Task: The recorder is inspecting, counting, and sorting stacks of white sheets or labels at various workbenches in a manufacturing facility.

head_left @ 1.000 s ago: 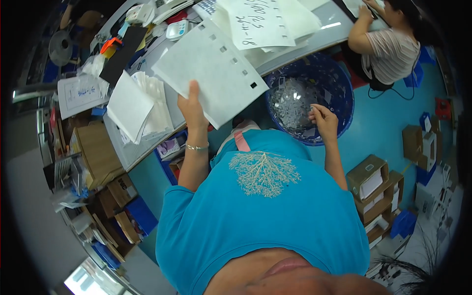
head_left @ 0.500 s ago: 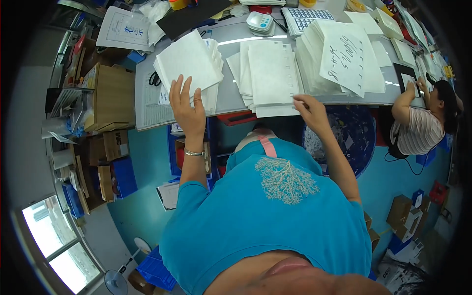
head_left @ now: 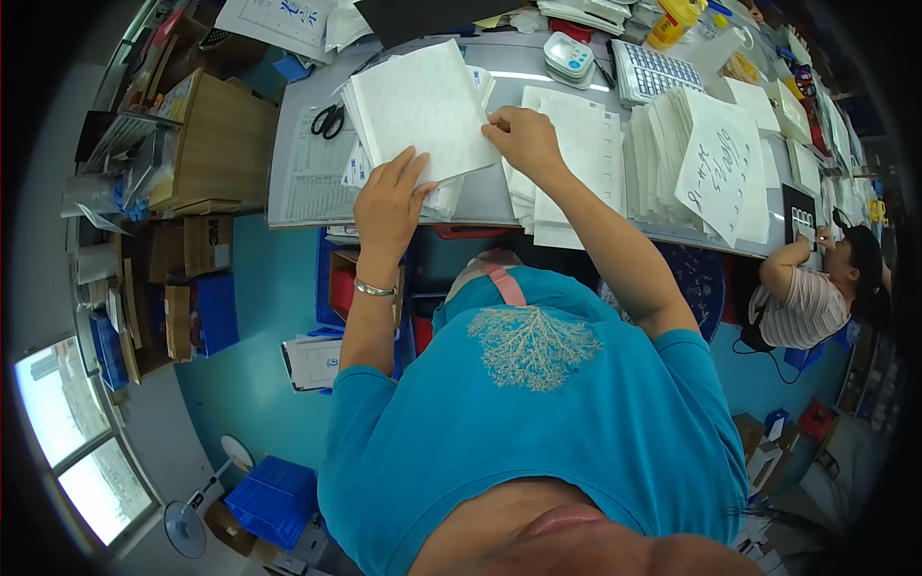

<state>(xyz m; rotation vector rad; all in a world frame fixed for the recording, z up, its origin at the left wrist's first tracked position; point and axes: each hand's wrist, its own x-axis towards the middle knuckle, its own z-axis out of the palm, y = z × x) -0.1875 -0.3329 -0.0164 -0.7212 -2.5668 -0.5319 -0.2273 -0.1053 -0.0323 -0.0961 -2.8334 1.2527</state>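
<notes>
Half a second earlier the right hand point(head_left: 526, 142) was at the middle stack point(head_left: 588, 154); now it had crossed over to the left stack point(head_left: 423, 110), so both hands were working on the same pile. The sheet with square holes, lifted over the edge a second before, was no longer held up in the air. Left hand point(head_left: 387, 197): fingers extended and slightly spread on the near edge of the left stack, thumb apart along its front. Right hand: fingers curled, tips together at the right edge of that stack; couldn't tell whether they pinched a sheet or just pressed the edge. The left stack sat on the left part of the grey, smooth surface point(head_left: 490, 204), askew, its layers fanned a little at the left side. Sheets were white, thin, matte, flat, roughly rectangular. The middle stack had small notch-like marks down its right side; the right stack point(head_left: 658, 154) was thicker, loosely slanted, with a handwritten sheet point(head_left: 720, 173) on top. Black-handled scissors point(head_left: 327, 122), rounded loops, lay just left of the left stack.
</notes>
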